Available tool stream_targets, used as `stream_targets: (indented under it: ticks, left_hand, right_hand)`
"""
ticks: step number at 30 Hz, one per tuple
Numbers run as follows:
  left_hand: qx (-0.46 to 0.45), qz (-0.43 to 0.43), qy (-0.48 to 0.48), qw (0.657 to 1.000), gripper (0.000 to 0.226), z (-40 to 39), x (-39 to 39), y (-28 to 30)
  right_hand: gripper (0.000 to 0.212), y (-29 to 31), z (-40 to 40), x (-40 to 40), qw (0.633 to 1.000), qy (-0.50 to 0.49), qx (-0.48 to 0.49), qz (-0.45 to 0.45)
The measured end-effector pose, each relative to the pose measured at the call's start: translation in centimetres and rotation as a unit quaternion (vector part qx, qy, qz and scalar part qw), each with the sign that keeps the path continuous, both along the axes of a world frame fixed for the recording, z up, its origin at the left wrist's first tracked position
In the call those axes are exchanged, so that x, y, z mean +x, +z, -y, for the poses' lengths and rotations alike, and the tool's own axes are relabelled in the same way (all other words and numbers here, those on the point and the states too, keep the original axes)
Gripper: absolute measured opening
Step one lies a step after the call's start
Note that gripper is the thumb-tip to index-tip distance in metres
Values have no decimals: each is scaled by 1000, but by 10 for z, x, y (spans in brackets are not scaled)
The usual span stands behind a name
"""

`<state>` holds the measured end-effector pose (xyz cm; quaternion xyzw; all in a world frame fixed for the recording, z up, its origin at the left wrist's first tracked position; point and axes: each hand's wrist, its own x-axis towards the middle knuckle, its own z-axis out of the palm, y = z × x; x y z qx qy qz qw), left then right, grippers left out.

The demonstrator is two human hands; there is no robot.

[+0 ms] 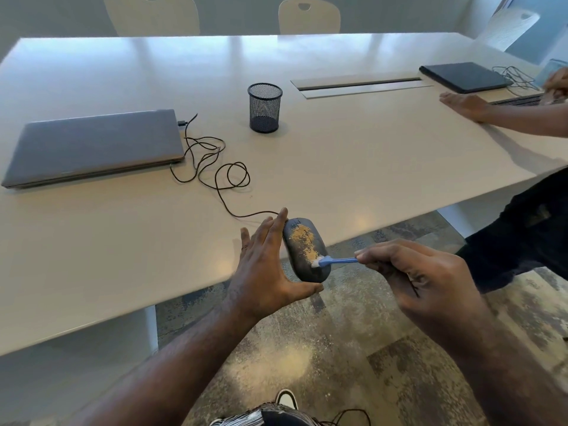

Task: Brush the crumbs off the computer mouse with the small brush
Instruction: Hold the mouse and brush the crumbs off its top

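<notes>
A dark wired computer mouse is held just past the table's near edge, its top dusted with tan crumbs. My left hand grips the mouse from the left, thumb under its near end and fingers along its far side. My right hand pinches a small blue brush by its handle. The white bristles touch the mouse's right side at the lower end of the crumb patch. The mouse cable loops back across the table to a closed grey laptop.
A black mesh pen cup stands mid-table on the white table. Another person's hand rests at the right beside a closed dark laptop and cables. Patterned carpet lies below, chairs behind the table.
</notes>
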<state>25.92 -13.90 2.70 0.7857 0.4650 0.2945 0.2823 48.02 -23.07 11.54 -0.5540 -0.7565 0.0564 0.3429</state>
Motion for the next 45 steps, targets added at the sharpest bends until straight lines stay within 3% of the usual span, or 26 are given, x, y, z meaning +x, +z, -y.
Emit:
stream_targets:
  ticks: [8,13,20,37,45]
  left_hand:
    - [5,-12,-2,1000,136,0,2,-2]
    - [9,-11,2,1000,136,-1,3,-3]
    - [5,-9,4,1000,135,-2,5,-6]
    - [2,0,10,1000,137,-4,6,-7]
    - [4,3,10,1000,136,-3,5,-2]
  right_hand:
    - [29,3,-1,-1,999,1,33,-14]
    - [31,0,-1,-2,1000,-4,-2,12]
    - [30,5,-1,-6,999,-1,33,-1]
    - [30,2,-2,-3,999,0,4,34]
    - [27,2,1,5,999,-7,36,-2]
